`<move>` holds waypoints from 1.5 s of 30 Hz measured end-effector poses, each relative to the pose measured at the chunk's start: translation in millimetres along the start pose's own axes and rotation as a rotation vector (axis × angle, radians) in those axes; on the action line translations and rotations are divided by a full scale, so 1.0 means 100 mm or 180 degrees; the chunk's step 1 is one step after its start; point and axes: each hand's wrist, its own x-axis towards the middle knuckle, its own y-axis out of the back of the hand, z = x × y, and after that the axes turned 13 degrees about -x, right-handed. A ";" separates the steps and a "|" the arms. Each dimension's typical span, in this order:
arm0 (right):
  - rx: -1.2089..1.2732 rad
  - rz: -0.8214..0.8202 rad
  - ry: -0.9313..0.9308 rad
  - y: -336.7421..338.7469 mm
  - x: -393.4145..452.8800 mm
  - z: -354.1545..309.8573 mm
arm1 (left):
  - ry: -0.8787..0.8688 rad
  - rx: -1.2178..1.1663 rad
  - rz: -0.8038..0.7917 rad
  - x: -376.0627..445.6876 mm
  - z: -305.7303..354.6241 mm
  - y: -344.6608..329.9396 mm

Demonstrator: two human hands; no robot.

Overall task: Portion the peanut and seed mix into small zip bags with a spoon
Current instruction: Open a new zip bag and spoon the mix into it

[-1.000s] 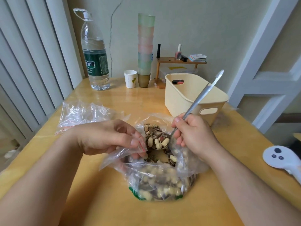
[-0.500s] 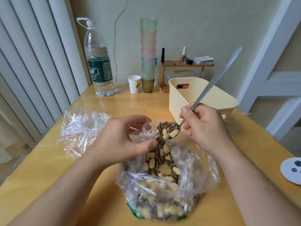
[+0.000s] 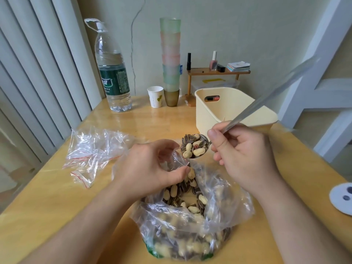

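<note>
A right hand (image 3: pixel 245 155) grips a spoon (image 3: pixel 196 147) heaped with peanut and seed mix, while the left hand (image 3: pixel 152 166) pinches a small zip bag (image 3: pixel 176 159) above the bulk bag (image 3: pixel 190 225).

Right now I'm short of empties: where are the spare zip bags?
In the head view, the spare zip bags lie on the table's left side, beside the left hand.

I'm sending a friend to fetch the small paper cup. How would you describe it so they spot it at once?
Go to the far edge of the wooden table, by the wall. Between the big water bottle and the tall stack of pastel cups stands a small paper cup: it alone is white, short, with a green mark.
</note>
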 end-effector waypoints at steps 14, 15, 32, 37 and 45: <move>-0.0994 0.0283 0.1175 -0.01 -0.03 0.04 | -0.0099 0.0072 0.0132 0.02 0.05 -0.15; -0.0995 0.0272 0.1158 -0.01 -0.03 0.05 | -0.0124 0.0060 0.0127 0.02 0.05 -0.16; -0.0790 0.0175 0.0991 0.00 -0.01 0.03 | -0.0169 -0.0069 0.0195 0.00 0.06 -0.15; -0.0853 0.0203 0.0970 -0.01 -0.01 0.02 | -0.0181 -0.0052 0.0207 0.00 0.06 -0.16; -0.0846 0.0013 0.1117 -0.05 -0.03 0.00 | -0.0169 -0.0093 0.0239 0.00 0.05 -0.16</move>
